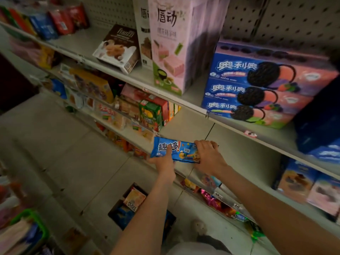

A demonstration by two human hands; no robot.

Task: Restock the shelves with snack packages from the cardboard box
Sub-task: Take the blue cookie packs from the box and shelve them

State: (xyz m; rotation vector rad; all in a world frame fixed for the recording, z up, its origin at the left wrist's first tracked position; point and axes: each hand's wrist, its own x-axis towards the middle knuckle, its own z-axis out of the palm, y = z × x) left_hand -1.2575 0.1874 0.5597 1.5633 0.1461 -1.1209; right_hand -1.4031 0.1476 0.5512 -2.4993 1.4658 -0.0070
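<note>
Pack [177,148]: blue, held level over the front lip of the middle shelf [191,122], long side running along that edge. Contact with the board: cannot tell.

Left hand [164,161]: grips the pack's lower left edge, thumb on the printed face.

Right hand [209,157]: fingers curled over the pack's right end, gripping it.

Open room: bare board directly behind the pack and on to the right, crossed by a panel seam [210,130]. On the left it ends at the cartons [153,112], which stand near the lip. Above it is the next shelf's front edge, carrying stacked Oreo boxes [257,85].

Box [136,204]: on the floor below the left forearm, open, packets inside, just clear of the shelving base. Green basket [35,222] lower left, well apart from it.
</note>
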